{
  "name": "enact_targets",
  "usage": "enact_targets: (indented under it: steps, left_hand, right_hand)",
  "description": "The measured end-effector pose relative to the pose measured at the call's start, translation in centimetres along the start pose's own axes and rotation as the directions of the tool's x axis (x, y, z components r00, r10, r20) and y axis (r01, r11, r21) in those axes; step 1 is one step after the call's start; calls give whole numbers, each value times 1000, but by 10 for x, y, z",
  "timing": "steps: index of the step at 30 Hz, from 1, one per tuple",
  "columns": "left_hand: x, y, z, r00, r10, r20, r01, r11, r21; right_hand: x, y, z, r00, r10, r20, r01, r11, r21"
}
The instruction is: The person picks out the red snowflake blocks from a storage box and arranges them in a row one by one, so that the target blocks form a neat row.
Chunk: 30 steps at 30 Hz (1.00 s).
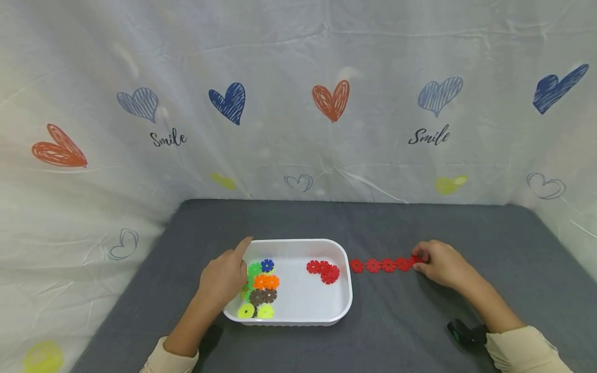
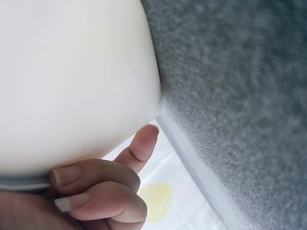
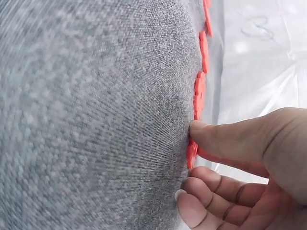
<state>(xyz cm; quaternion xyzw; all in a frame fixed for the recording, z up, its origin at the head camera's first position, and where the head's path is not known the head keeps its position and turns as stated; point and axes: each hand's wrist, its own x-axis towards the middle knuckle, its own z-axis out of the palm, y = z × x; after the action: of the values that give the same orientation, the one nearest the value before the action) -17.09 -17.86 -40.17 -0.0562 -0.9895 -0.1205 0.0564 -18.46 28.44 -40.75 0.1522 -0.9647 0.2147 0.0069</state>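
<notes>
A white plastic tray stands on the table, with my left hand gripping its left rim. The index finger stretches along the far-left corner, while the left wrist view shows other fingers curled against the outer wall. To the right of the tray, red notched discs lie in a row. My right hand pinches the red disc at the row's right end between thumb and index finger. In the right wrist view this disc sits low at the cloth, partly hidden by the thumb.
Inside the tray, several red discs lie toward the right; orange discs, brown discs, green, blue and yellow ones cluster at the left. A black strap-like device is by the right wrist. A printed curtain hangs behind the grey-covered table.
</notes>
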Motion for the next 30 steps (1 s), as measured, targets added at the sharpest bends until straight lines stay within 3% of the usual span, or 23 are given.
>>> enact_targets:
  steps: [8, 13, 16, 19, 24, 26, 28, 30]
  left_hand:
    - [1, 1, -1, 1000, 9, 4, -9, 1000, -5]
    - [1, 1, -2, 1000, 1, 14, -1, 1000, -3]
    - [1, 1, -2, 1000, -3, 17, 3, 1000, -1]
    - [1, 1, -2, 1000, -5, 17, 5, 1000, 0]
    - [2, 1, 0, 1000, -3, 17, 3, 1000, -5]
    - [1, 1, 0, 1000, -5, 20, 5, 1000, -3]
    - [1, 0, 0, 1000, -6, 19, 6, 1000, -2]
    - [1, 0, -1, 1000, -6, 19, 6, 1000, -1]
  right_hand:
    - [-2, -11, -6, 1000, 13, -1, -13, 999, -35]
    - [-1, -38, -10, 995, -46, -86, 42, 998, -42]
    - [2, -60, -10, 979, -126, -159, 121, 992, -42]
    - [8, -83, -5, 937, -264, -228, 256, 965, -66]
    - [20, -123, 11, 822, -509, -253, 500, 860, -104]
    - [26, -138, 21, 775, -597, -207, 583, 802, -127]
    - [33, -151, 33, 742, -663, -101, 646, 747, -157]
    - [41, -160, 45, 726, -685, 52, 681, 707, -192]
